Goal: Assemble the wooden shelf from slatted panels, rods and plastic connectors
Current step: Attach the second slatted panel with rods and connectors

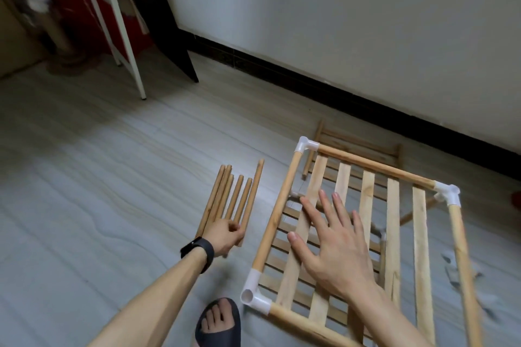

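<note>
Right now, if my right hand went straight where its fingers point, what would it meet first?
Probably the far-left white plastic corner connector on the wooden slatted panel; depth of the right hand is unclear.

Bare forearms, a black wristband (198, 251) on the left wrist, a dark slide sandal (218, 327).

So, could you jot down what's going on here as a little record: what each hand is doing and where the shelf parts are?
Setting: person working on a grey floor
Left hand: grips the near ends of the loose rods lying on the floor
Right hand: open, fingers spread over the top slatted panel; contact unclear
Frame: frame rods joined at corners by white plastic connectors
Spare panel: flat on the floor beside the wall
Also: foot in a dark slipper
</note>
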The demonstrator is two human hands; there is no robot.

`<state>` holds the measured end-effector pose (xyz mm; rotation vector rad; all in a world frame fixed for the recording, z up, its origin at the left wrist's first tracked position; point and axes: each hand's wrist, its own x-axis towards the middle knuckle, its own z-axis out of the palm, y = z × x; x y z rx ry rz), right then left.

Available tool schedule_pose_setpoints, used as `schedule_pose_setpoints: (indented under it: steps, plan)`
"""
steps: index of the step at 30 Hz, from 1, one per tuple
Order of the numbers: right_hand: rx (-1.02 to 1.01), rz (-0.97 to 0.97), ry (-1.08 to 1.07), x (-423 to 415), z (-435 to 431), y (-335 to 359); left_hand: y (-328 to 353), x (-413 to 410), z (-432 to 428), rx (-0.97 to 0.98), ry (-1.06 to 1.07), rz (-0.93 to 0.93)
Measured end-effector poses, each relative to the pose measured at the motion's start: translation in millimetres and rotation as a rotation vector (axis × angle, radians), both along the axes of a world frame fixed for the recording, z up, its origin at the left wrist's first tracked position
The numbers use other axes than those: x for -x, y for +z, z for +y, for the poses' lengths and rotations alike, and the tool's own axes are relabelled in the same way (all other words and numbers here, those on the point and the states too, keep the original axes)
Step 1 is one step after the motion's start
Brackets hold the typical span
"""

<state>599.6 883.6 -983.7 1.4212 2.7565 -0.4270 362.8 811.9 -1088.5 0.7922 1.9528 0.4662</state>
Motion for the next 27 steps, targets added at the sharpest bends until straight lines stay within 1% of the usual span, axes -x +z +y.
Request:
schedule_pose_setpoints:
  steps: [2,4,6,8,11,12,14,16,18,19,22,27]
  plan:
    - [0.043,0.148,-0.058,0.3,0.1,3.8,39.6,8.6,-0.4,-0.181,-0.009,0.083]
    - [0.141,0.378,-0.171,6.1,4.7,17.9,79.0,11.6,2.0,-0.323,-0.062,0.215]
    - [0.264,0.621,-0.263,20.7,14.3,45.3,119.4,5.9,8.7,-0.418,-0.129,0.321]
    - [0.396,0.879,-0.326,37.2,31.6,72.7,146.0,-7.5,20.1,-0.48,-0.209,0.429]
    - [0.651,1.231,-0.461,54.6,64.3,111.3,162.8,-37.4,39.8,-0.523,-0.349,0.536]
    - [0.689,1.339,-0.535,57.8,73.4,123.1,165.6,-49.5,46.5,-0.539,-0.382,0.555]
    - [0.651,1.513,-0.691,58.4,87.2,142.8,160.3,-70.6,60.4,-0.56,-0.442,0.597]
    - [0.576,1.607,-0.77,55.8,96.3,159.0,138.9,-83.5,71.3,-0.497,-0.53,0.694]
    - [0.542,1.665,-0.742,51.5,105.1,167.8,112.1,-89.6,76.5,-0.353,-0.652,0.778]
    - [0.537,1.695,-0.717,49.9,108.5,171.4,100.3,-91.3,77.4,-0.323,-0.685,0.801]
    - [0.498,1.747,-0.608,53.2,120.9,172.0,83.5,-94.4,81.0,-0.35,-0.69,0.802]
    - [0.437,1.676,-0.503,82.9,129.8,164.7,87.3,-97.1,82.0,-0.327,-0.697,0.797]
